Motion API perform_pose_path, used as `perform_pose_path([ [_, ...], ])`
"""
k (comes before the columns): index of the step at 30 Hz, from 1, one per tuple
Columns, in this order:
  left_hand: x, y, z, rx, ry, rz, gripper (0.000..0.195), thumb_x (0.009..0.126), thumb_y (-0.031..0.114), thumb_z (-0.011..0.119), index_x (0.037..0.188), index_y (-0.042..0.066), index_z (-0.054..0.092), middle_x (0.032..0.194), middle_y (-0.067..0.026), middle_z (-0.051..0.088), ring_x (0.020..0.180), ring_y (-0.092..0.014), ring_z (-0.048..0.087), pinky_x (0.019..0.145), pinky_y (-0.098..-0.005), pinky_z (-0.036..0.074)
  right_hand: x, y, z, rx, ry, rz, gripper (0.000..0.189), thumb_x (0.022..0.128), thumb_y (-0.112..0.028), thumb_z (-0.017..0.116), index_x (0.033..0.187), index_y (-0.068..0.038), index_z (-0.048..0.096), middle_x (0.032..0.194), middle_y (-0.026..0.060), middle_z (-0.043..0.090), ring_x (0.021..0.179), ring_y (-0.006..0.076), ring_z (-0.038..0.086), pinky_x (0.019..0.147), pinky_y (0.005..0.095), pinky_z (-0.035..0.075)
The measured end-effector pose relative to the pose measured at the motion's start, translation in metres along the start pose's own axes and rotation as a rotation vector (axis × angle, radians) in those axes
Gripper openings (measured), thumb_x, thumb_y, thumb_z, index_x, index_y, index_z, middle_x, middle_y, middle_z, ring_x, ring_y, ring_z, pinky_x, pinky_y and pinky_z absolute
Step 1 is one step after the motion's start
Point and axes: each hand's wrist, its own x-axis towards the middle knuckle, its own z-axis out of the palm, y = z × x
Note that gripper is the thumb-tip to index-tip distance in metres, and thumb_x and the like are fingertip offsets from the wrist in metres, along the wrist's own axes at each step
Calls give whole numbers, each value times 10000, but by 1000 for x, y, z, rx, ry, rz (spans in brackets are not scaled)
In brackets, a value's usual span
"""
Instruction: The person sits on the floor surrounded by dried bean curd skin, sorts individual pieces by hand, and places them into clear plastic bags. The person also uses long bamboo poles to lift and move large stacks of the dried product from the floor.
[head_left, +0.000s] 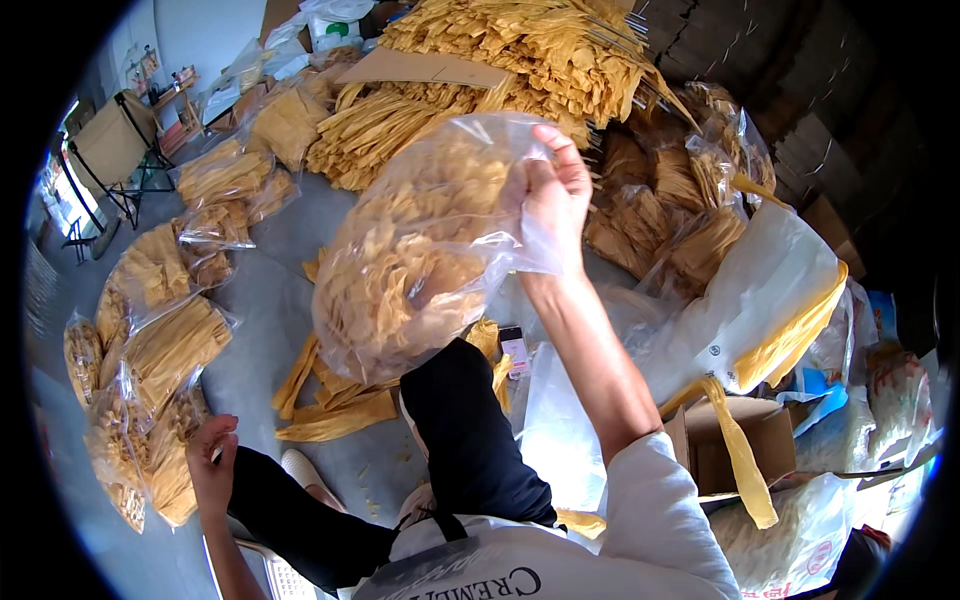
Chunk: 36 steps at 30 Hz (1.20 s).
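My right hand (559, 202) is raised in front of me, gripping the gathered mouth of a clear plastic bag (409, 255). Wrinkled yellow-tan strips, which look like dried tofu skin, fill the bag. It hangs to the left of the hand, above my knee and the floor. My left hand (212, 454) is low at the left, beside my knee, with loosely bent fingers and nothing visible in it. Close to it lie several filled clear bags (176, 352) of the same strips. Under the held bag, loose yellow strips (337, 409) lie on the floor, partly hidden by it.
A big pile of yellow strips (517, 52) rises ahead, with a cardboard sheet (427, 67) on it. More filled bags (660, 217) lie at the right. A smartphone (514, 351), white sack (742, 292) and cardboard box (739, 442) are nearer. A folding chair (112, 142) stands far left.
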Motion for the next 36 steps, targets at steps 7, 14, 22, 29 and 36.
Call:
perform_pose_path([
  [7, 6, 125, 22, -451, -62, 271, 96, 812, 8, 556, 906, -12, 569, 910, -141, 624, 878, -232, 616, 821, -341, 483, 16, -38, -58, -114, 85, -172, 223, 864, 44, 418, 904, -93, 590, 684, -47, 508, 527, 23, 407, 469, 186, 324],
  [14, 24, 202, 21, -758, -710, 863, 166, 794, 93, 645, 879, -3, 539, 861, -207, 612, 840, -321, 635, 729, -380, 547, -26, -74, -167, -430, 218, -81, 228, 857, 18, 422, 816, -115, 604, 605, -93, 426, 489, 4, 328, 437, 174, 241],
  [22, 11, 270, 68, -1209, -606, 841, 411, 658, 210, 710, 1006, 51, 559, 829, -115, 618, 723, -252, 578, 704, -338, 513, -113, -89, -409, -1398, 336, -24, 225, 743, -11, 408, 718, -11, 632, 589, -9, 523, 517, 44, 416, 484, 195, 309],
  [29, -8, 290, 55, -1090, -515, 521, 207, 735, 106, 578, 922, 22, 542, 762, -76, 564, 650, -216, 524, 620, -281, 471, -161, -98, -453, -948, 543, 114, 168, 722, -33, 455, 766, 10, 611, 577, -40, 456, 492, 30, 375, 468, 194, 282],
  [36, -29, 320, 58, -905, -216, -24, 81, 813, 1, 447, 838, -7, 524, 694, -38, 510, 578, -180, 470, 535, -225, 429, -169, -95, -446, -1246, 577, 197, 198, 726, -26, 423, 762, -39, 617, 548, -44, 399, 488, 39, 337, 458, 217, 258],
])
